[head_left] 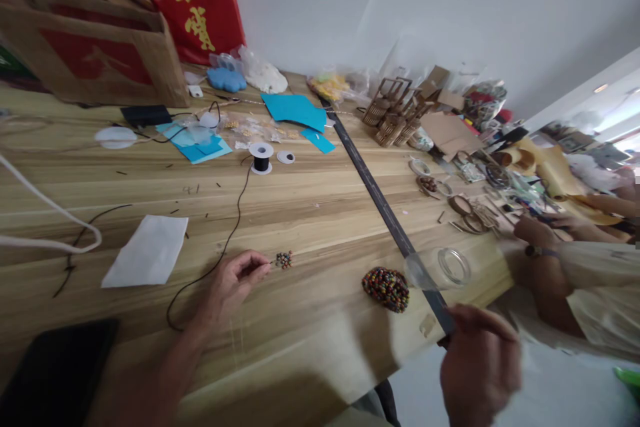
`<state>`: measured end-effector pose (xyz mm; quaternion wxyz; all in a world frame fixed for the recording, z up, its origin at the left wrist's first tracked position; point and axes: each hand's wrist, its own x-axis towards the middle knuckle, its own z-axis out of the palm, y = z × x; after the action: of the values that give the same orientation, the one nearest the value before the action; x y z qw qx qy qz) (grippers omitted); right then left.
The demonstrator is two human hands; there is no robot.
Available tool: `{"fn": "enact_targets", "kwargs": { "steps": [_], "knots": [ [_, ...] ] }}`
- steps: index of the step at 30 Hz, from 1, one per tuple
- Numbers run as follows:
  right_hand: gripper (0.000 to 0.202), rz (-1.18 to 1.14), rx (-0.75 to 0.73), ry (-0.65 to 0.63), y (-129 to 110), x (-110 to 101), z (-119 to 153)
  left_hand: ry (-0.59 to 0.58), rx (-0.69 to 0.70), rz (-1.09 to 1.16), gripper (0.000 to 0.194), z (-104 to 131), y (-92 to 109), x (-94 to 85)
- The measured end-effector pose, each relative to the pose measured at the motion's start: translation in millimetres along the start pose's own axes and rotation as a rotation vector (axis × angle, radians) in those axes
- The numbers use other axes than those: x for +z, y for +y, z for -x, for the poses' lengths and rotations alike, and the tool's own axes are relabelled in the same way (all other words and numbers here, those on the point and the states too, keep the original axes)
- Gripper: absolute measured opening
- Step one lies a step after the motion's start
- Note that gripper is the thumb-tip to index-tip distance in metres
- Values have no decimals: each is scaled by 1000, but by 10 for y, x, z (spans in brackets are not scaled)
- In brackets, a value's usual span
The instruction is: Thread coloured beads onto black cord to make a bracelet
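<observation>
Thumb and forefinger of my left hand (243,273) are pinched together at the edge of a small cluster of multicoloured beads (285,259), holding it by a short dark end just above the table. My right hand (480,367) is raised past the table's front edge, blurred, with thumb and fingers pinched; what they hold, if anything, is too fine to see. A heap of strung multicoloured beads (386,289) lies between the hands. Beside it, a clear plastic jar (425,271) lies on its side. Black cord (239,210) runs from a white spool (261,159) past my left wrist.
A long dark ruler (373,187) crosses the table. White paper (147,250) and a black phone-like slab (60,373) lie left. Blue sheets (295,111), small bamboo baskets (393,113) and a paper bag (110,53) stand behind. A co-worker's arm (545,253) rests at right.
</observation>
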<state>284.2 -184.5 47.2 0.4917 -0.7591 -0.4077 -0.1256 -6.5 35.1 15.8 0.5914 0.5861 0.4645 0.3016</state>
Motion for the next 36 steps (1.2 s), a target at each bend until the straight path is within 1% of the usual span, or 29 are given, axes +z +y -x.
{"fn": "enact_targets", "kwargs": {
  "steps": [1, 3, 4, 6, 10, 13, 18, 21, 23, 27, 29, 32, 34, 35, 36],
  "knots": [
    [25, 4, -29, -29, -45, 98, 31, 5, 4, -1, 21, 2, -2, 1],
    [26, 140, -240, -250, -107, 262, 59, 5, 8, -7, 21, 5, -5, 0],
    [24, 225, -332, -315, -121, 318, 61, 0, 10, -14, 21, 6, -6, -2],
    [21, 374, -425, -373, -117, 376, 64, -6, 24, -32, 21, 10, -12, -7],
    [28, 555, -425, -456, -53, 366, 119, 1, 62, -55, 20, 13, -44, -15],
    [33, 617, -421, -448, -15, 367, 165, 4, 69, -50, 20, 13, -64, -15],
    [27, 688, -437, -475, 41, 408, 161, -3, 64, -49, 19, 14, -40, -10],
    [23, 688, -444, -514, 106, 379, 119, -2, 50, -42, 20, 10, -8, -8],
    [22, 653, -482, -547, 165, 327, 83, -3, 36, -38, 20, 10, 13, -5],
    [26, 583, -547, -626, 214, 194, -9, -11, 12, -28, 20, 21, 55, -3],
    [30, 558, -551, -657, 135, 164, -72, -22, 10, -30, 19, 31, 67, -5],
    [33, 511, -460, -619, -150, 244, -175, -32, 27, -30, 19, 41, 60, -13],
    [24, 351, -421, -639, -417, 401, -225, -29, 39, -25, 19, 45, 44, -16],
    [21, 256, -424, -638, -559, 510, -237, -28, 42, -23, 18, 46, 37, -16],
    [19, 167, -433, -666, -699, 637, -239, -27, 46, -22, 18, 46, 31, -15]
  ]
}}
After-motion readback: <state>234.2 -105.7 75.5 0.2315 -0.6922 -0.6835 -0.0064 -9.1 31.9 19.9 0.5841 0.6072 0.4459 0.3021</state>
